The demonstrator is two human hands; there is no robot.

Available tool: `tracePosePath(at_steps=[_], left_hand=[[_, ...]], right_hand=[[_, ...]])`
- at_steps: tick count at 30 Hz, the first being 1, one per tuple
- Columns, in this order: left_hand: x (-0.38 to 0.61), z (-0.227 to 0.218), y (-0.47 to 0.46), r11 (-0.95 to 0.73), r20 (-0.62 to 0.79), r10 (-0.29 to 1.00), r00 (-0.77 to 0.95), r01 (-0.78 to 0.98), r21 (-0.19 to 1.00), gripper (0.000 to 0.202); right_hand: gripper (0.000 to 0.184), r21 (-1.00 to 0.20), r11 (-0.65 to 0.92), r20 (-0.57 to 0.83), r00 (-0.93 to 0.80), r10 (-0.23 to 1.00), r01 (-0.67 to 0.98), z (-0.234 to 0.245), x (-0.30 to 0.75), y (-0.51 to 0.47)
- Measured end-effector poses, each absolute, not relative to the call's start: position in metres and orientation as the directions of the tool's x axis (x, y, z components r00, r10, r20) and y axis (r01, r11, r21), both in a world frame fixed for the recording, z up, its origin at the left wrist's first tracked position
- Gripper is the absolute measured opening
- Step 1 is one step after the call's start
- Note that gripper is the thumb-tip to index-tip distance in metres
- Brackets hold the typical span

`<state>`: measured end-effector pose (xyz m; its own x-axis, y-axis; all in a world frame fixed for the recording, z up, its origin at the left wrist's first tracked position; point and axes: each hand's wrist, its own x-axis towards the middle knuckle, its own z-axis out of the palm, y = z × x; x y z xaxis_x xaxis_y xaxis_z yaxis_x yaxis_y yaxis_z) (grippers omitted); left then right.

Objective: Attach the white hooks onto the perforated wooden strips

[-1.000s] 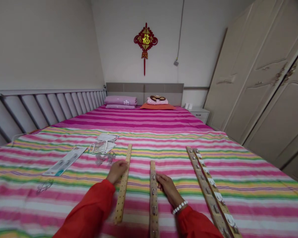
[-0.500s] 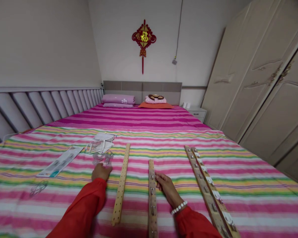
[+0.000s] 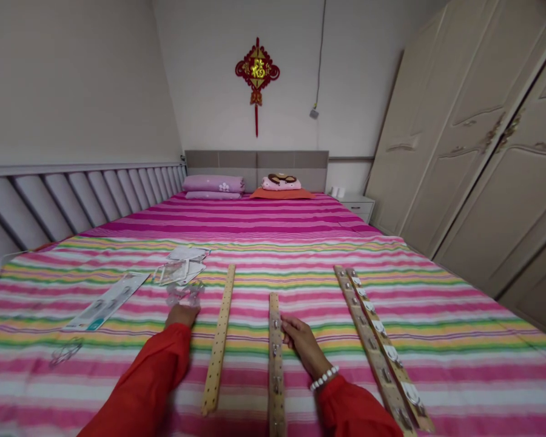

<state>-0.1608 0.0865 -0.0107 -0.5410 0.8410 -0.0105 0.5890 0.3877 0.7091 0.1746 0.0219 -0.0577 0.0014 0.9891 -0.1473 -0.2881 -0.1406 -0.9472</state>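
Note:
My left hand [image 3: 182, 315] reaches to the near edge of a small pile of clear plastic hooks [image 3: 185, 294]. Its fingertips are hidden behind the back of the hand. A narrow wooden strip with metal hooks on clear pads [image 3: 276, 368] lies lengthwise in front of me. The bent fingers of my right hand [image 3: 300, 337] close on the right edge of this strip, beside its top hook. Between my two hands rests a bare wooden strip with rows of holes [image 3: 219, 343].
Two more hooked strips [image 3: 375, 346] lie side by side on the right of the striped bedspread [image 3: 318, 291]. Clear and white packaging [image 3: 182, 267], a long hook card [image 3: 109, 302] and a loose transparent item [image 3: 67, 350] are on the left. Pillows [image 3: 213, 183] sit by the headboard.
The view has turned slightly, so everything sits a little further left. My left hand has drawn back a touch from the clear hooks. My right hand stays at the strip.

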Motion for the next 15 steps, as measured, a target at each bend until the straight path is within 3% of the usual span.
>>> tracePosePath(at_steps=[4,9,12,15], left_hand=[[-0.164,-0.001,0.073,0.405,-0.073,0.852,-0.518,0.563,0.720,0.025],[-0.157,0.019,0.046,0.273,-0.018,0.892,-0.452,0.507,0.818,0.019],[-0.138,0.039,0.030,0.092,0.004,0.969,-0.248,0.377,0.922,0.036],[-0.112,0.058,0.016,0.010,-0.006,1.000,-0.011,0.298,0.954,0.043]], right_hand=[[0.039,-0.939,-0.152,-0.159,-0.004,0.987,-0.309,-0.059,0.175,0.021],[0.035,-0.912,-0.143,-0.165,0.025,0.986,-0.384,-0.054,0.174,0.019],[0.033,-0.896,-0.108,-0.146,0.057,0.988,-0.430,-0.050,0.175,0.017],[0.032,-0.893,-0.074,-0.124,0.084,0.989,-0.444,-0.044,0.176,0.014]])
